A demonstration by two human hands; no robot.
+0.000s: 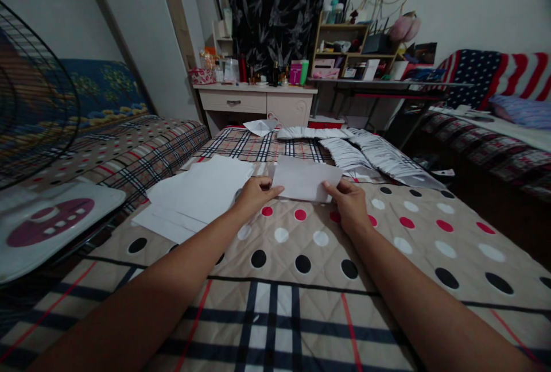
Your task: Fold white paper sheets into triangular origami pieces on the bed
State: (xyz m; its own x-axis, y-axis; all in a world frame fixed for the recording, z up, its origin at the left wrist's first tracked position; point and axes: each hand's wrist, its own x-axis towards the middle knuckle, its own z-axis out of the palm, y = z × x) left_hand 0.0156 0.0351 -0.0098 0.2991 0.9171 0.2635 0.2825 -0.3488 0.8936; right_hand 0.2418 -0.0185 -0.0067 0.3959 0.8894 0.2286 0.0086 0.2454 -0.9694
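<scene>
A rectangular piece of white paper (303, 179) is held up just above the dotted bedspread, one end in each hand. My left hand (257, 191) pinches its left edge, with the thumb on the near face. At the right end my right hand (348, 197) grips it the same way, thumb in front and fingers behind. Whether the paper is folded or a single layer I cannot tell. To the left of my left hand lie several larger white sheets (202, 188), overlapping. Beyond the right hand, rows of stacked folded white papers (374, 151) lie fanned out.
The bedspread (279, 257) has dots and plaid bands. One loose paper (260, 126) lies at its far edge. A fan (38, 90) and a white plastic stool-like surface (64, 223) stand at left. Behind are a white dresser (253, 99) and a desk (387, 82).
</scene>
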